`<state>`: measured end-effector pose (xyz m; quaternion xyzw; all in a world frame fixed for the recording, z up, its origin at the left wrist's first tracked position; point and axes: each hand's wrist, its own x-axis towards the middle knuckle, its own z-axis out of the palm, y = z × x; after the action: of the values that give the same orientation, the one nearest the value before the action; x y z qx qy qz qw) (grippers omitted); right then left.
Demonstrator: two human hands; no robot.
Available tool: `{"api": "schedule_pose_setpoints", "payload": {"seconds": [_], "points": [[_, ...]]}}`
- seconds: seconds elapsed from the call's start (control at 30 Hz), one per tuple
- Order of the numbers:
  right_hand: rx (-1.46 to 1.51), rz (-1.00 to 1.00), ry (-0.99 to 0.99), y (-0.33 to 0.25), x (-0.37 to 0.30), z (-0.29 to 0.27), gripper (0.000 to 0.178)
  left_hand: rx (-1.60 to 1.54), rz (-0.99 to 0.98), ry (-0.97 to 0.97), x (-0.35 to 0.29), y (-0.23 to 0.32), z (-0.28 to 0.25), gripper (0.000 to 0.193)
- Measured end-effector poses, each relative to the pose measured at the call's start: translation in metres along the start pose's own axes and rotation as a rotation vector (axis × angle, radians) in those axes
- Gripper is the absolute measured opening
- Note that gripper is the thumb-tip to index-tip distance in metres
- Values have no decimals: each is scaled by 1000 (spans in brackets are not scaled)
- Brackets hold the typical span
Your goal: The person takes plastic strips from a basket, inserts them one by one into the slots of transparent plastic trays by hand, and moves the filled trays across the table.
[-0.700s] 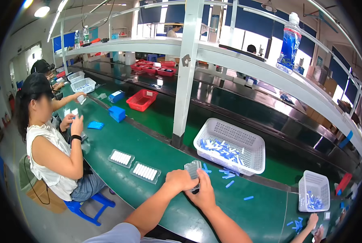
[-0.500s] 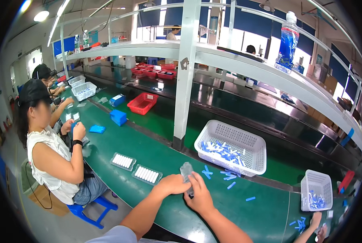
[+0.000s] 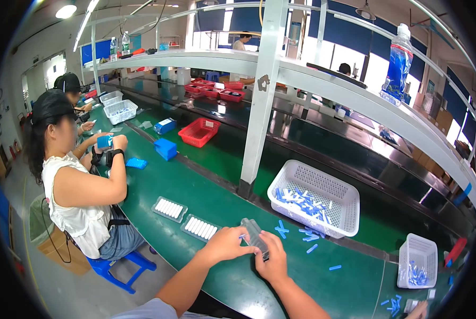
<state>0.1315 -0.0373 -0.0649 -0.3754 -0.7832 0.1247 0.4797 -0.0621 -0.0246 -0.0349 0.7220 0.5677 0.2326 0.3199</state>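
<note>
Left hand (image 3: 226, 243) and right hand (image 3: 272, 260) both grip a clear plastic tray (image 3: 254, 235), tilted, above the green surface (image 3: 248, 282); forearms converge from the lower edge.

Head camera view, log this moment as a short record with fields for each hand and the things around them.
left hand: grips the clear tray, a blue piece at its fingertips
right hand: holds the clear tray from the right side
bench: green table
left of hands: two filled trays
right of hands: white basket of blue pieces, loose blue pieces beside it
</note>
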Motion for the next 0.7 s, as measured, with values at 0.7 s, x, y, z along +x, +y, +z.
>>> {"api": "schedule_pose_setpoints", "payload": {"seconds": [0.7], "points": [[-366, 374, -653, 3, -37, -139, 82, 542, 406, -340, 17, 13, -27, 67]]}}
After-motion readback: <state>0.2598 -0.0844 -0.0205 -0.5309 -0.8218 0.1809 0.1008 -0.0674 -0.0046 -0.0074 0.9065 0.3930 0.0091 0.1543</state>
